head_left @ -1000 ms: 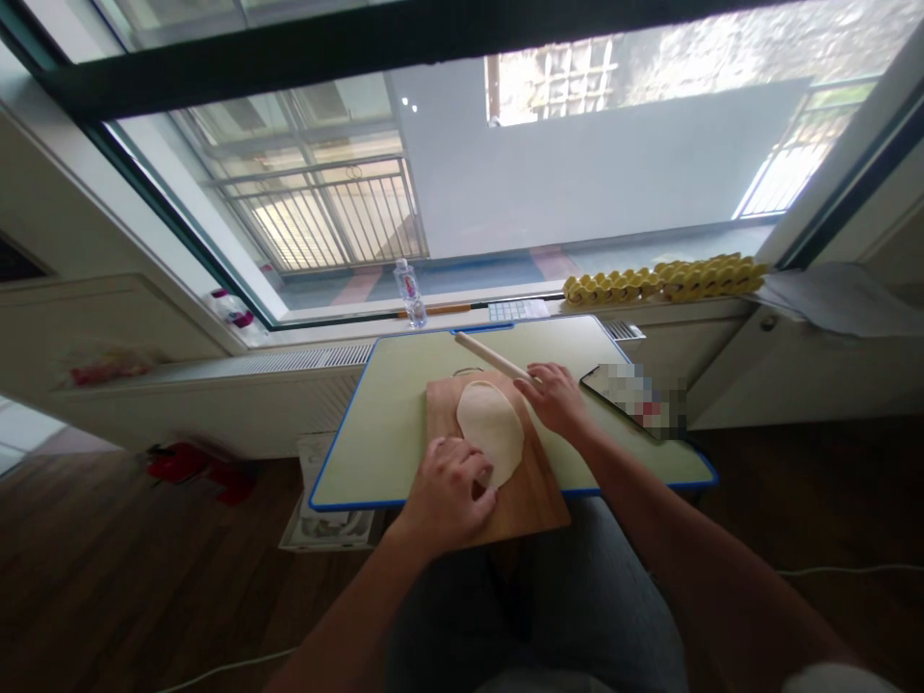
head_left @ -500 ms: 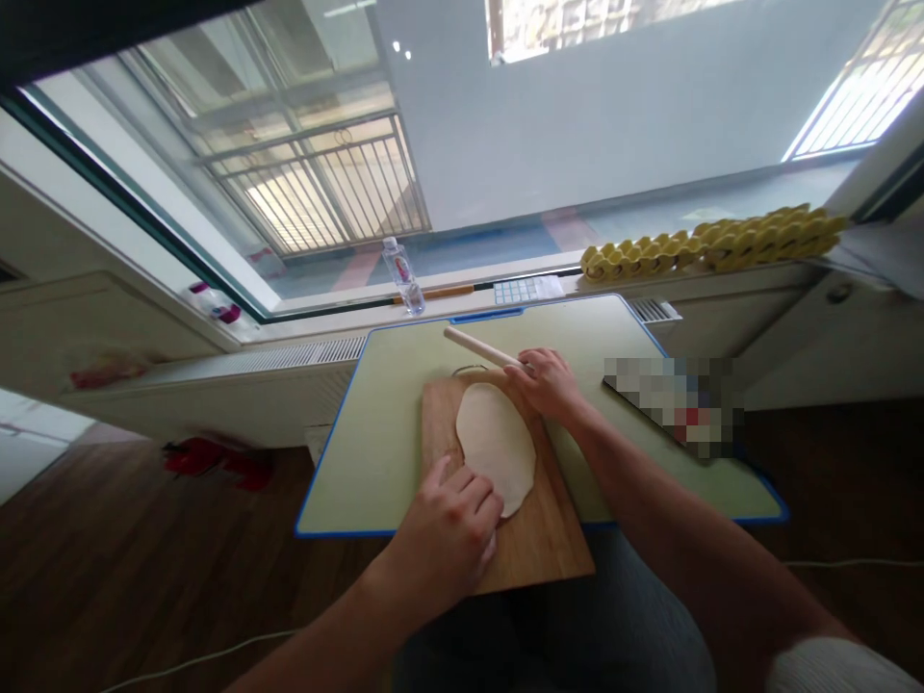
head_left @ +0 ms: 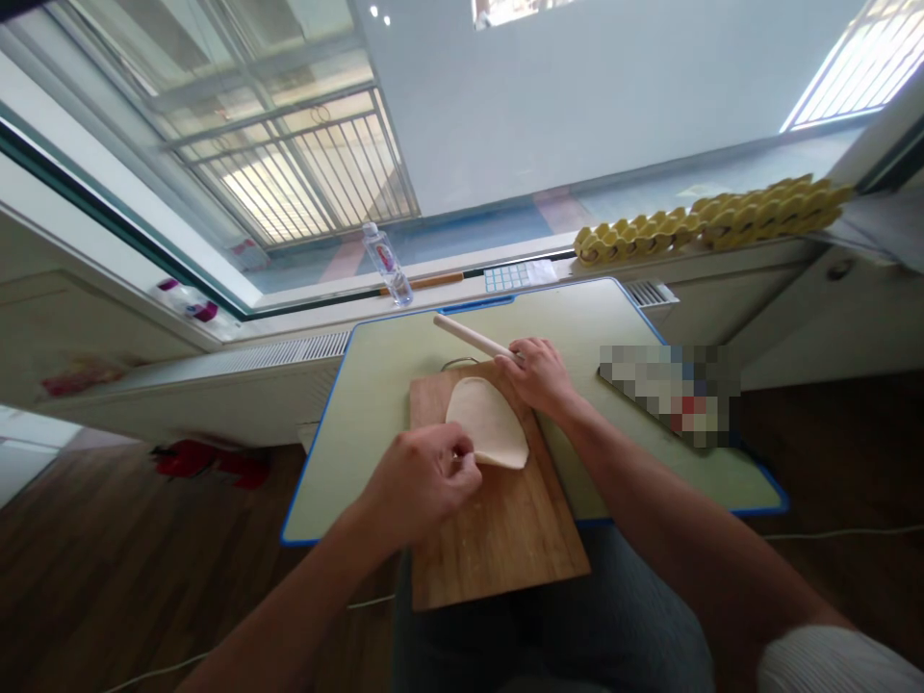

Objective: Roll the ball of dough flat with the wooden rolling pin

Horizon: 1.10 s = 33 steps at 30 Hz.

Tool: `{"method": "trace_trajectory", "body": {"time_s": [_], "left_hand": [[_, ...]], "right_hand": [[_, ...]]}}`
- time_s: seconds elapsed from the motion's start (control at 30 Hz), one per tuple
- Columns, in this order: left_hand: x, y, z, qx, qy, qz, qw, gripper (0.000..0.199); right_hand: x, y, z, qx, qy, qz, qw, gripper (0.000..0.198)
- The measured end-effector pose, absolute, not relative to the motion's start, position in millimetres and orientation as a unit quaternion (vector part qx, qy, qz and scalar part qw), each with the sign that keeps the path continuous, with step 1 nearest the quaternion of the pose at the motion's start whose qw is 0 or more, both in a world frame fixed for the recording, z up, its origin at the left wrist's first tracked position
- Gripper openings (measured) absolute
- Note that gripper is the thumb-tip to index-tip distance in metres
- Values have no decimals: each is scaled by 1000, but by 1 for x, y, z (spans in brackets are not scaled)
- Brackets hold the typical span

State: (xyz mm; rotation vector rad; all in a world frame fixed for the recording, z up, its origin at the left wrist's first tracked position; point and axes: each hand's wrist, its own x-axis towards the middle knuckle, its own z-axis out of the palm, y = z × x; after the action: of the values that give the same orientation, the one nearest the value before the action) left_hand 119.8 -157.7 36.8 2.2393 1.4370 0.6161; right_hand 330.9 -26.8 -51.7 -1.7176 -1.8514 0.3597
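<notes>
A flat, pale sheet of dough lies on a wooden cutting board, its near edge lifted and folded. My left hand is closed in a pinch on that near edge, at the left side of the board. My right hand is wrapped round one end of a white rolling pin, just past the board's far right corner. The pin's free end points away to the left, held over the table. Part of the dough is hidden behind my left fingers.
The board rests on a pale green, blue-edged table and overhangs its near edge. A blurred-out flat object lies on the right. Along the window sill stand a clear bottle and yellow egg trays.
My left hand has taken the near edge of the dough and moved away from me with it, folding it up. My right hand still holds the rolling pin. The view has shifted slightly.
</notes>
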Motion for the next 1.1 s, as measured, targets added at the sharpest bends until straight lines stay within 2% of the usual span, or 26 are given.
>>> {"method": "trace_trajectory", "body": {"time_s": [0.13, 0.23, 0.37, 0.53, 0.67, 0.73, 0.9, 1.0, 1.1], "left_hand": [[125, -122, 52, 756, 532, 288, 249, 9], [124, -83, 41, 714, 549, 330, 282, 12], [119, -42, 6, 693, 612, 296, 240, 12], [117, -40, -14, 694, 643, 267, 187, 14], [122, -46, -15, 700, 610, 283, 241, 38], [123, -45, -17, 701, 599, 294, 253, 37], [120, -45, -21, 724, 613, 259, 181, 19], [124, -54, -14, 745, 626, 206, 100, 21], [139, -67, -5, 756, 622, 203, 23, 27]], "right_hand": [[331, -27, -53, -644, -692, 138, 294, 31], [331, -26, -54, -647, -690, 130, 296, 31], [331, -26, -55, -654, -687, 128, 291, 31], [332, -24, -55, -652, -687, 137, 289, 31], [332, -23, -56, -656, -687, 129, 286, 31], [332, -24, -56, -658, -686, 131, 282, 31], [332, -26, -53, -656, -685, 134, 286, 30], [332, -26, -52, -658, -684, 131, 286, 30], [332, -26, -53, -658, -685, 127, 286, 29]]}}
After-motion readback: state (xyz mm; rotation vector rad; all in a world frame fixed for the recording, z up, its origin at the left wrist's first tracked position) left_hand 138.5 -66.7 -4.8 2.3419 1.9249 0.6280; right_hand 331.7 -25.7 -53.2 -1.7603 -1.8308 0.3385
